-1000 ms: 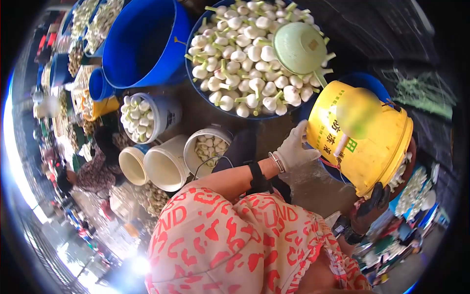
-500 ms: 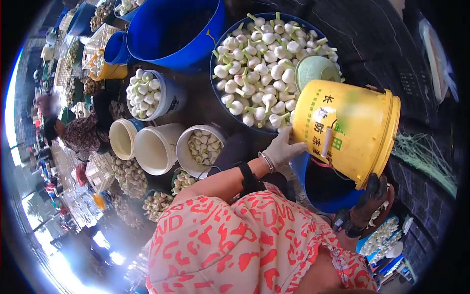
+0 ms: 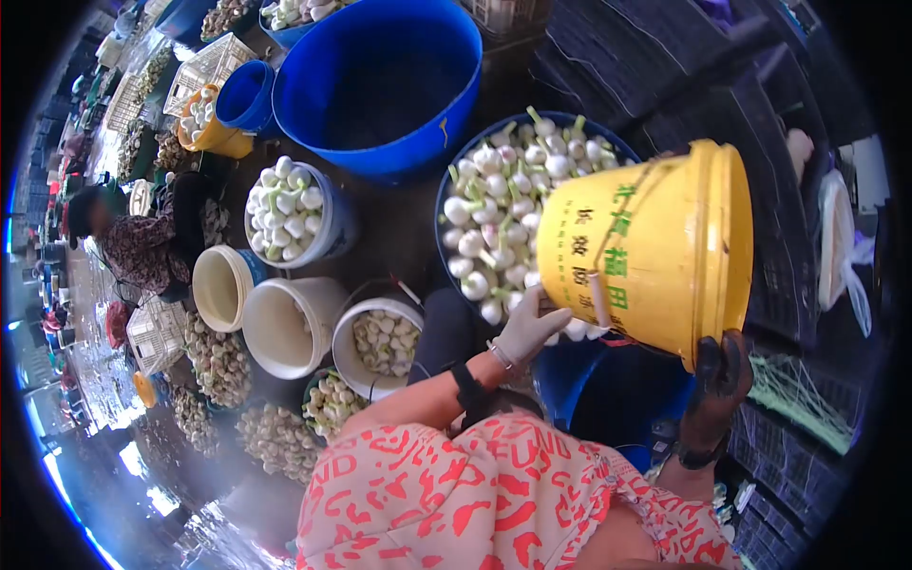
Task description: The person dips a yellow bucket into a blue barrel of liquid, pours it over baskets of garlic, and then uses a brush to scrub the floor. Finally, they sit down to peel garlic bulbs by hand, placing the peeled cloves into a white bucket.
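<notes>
A yellow plastic bucket (image 3: 627, 252) with printed characters is tipped on its side in front of me, its ribbed rim to the right and its mouth hidden from view. My left hand (image 3: 532, 328), in a pale glove, is closed at the bucket's narrower left end. Under the rim side, my right hand (image 3: 717, 385) in a dark glove grips the bucket from below. Behind it stands a wide blue tub (image 3: 442, 204) heaped with white garlic bulbs (image 3: 499, 204), partly covered by the bucket. The bucket's wire handle (image 3: 596, 296) with a pale grip hangs against its side.
A blue tub (image 3: 627, 380) stands below the bucket. A large blue tub (image 3: 380, 85) is at upper left. Left of me are a bucket of garlic (image 3: 318, 252), white buckets (image 3: 290, 328) and garlic heaps (image 3: 275, 442). A person (image 3: 142, 242) crouches at far left.
The yellow bucket has turned and shifted left in view, with both hands still on it. It now covers the round green item on the garlic. The whole view has shifted.
</notes>
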`<state>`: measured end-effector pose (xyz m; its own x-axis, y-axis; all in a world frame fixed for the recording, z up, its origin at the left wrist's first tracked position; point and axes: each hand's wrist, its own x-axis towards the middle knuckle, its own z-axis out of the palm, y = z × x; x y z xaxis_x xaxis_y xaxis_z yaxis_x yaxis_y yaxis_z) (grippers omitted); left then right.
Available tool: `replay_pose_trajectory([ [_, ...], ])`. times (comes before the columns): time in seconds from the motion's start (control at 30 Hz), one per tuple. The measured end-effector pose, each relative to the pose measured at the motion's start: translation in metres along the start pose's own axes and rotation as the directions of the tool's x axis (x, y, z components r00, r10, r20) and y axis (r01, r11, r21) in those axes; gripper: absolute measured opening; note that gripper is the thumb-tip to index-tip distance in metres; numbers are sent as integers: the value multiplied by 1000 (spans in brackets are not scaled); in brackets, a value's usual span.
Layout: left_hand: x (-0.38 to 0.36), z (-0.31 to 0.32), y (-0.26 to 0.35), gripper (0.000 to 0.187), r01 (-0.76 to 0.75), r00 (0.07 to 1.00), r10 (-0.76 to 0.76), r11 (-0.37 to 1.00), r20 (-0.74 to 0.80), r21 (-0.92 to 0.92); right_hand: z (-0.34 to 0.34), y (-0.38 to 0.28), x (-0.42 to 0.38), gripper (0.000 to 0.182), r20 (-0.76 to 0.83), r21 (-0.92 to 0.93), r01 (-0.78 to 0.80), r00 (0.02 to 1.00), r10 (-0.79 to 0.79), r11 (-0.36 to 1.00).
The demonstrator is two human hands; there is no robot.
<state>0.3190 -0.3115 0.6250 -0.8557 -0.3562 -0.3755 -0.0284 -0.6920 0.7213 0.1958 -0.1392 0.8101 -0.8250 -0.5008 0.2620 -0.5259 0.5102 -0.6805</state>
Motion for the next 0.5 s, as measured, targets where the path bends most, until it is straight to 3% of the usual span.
replay_pose_trajectory([
  [0.03, 11, -15, 9, 45, -65, 996, 59, 994, -67, -88, 25, -19, 23, 22, 38, -255, 274, 961, -274, 927],
  [0.07, 27, -40, 12, 42, -110, 986, 111, 994, -122, 16, 48, -33, 46, 22, 47, -260, 274, 961, -271, 926],
  [0.13, 43, -68, 65, 39, -212, 928, 193, 977, -319, -27, 101, -57, 96, 23, 277, -163, 489, 856, -436, 857],
  [0.2, 71, -110, 108, 37, -376, 839, 349, 927, -417, 20, 167, -84, 145, 23, 206, -71, 633, 766, -609, 771],
  [0.27, 95, -148, 166, 36, -506, 705, 462, 859, -539, 74, 238, -107, 195, 19, 201, 155, 521, 815, -543, 839],
  [0.33, 116, -207, 212, 40, -498, 635, 541, 832, -551, 244, 324, -112, 247, 9, 108, 329, 582, 759, -642, 744],
  [0.4, 144, -268, 247, 43, -433, 521, 490, 857, -699, 278, 418, -122, 283, 11, 119, 524, 293, 904, -410, 799],
  [0.47, 185, -344, 267, 36, -336, 409, 524, 848, -747, 410, 510, -108, 315, 23, 343, 496, 17, 915, -214, 868],
  [0.5, 208, -389, 267, 37, -327, 415, 529, 846, -740, 421, 546, -103, 320, 25, 410, 455, -116, 907, -92, 883],
])
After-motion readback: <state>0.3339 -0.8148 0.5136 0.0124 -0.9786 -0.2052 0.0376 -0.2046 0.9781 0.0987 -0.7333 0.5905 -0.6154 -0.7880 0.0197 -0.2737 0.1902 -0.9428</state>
